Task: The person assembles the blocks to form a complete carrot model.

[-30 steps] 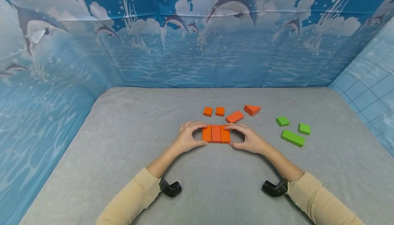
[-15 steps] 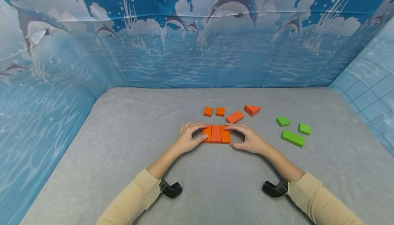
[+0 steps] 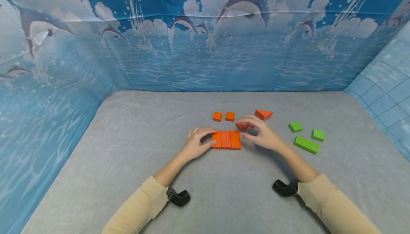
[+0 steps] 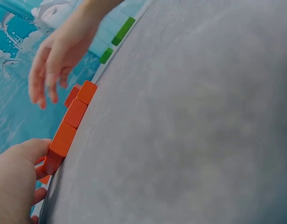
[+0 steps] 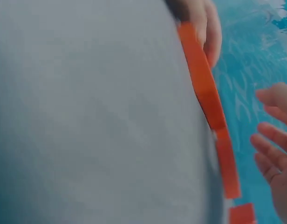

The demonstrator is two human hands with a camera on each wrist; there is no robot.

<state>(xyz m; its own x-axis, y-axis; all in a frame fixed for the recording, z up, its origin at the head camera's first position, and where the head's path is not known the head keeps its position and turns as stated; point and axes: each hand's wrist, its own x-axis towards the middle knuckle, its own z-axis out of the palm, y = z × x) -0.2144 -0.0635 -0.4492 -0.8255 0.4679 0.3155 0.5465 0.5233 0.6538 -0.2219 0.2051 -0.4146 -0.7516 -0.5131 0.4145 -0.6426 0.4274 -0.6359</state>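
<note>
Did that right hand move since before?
Yes. Against the row of three orange rectangular blocks, the right hand has moved off and forward, toward the loose red-orange block.

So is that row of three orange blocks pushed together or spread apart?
Pushed together: the head view shows the three orange blocks side by side, only thin seams between, the left hand holding one end.

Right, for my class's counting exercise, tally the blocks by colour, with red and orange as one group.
Orange-red blocks: 7
Green blocks: 3
Total: 10
</note>
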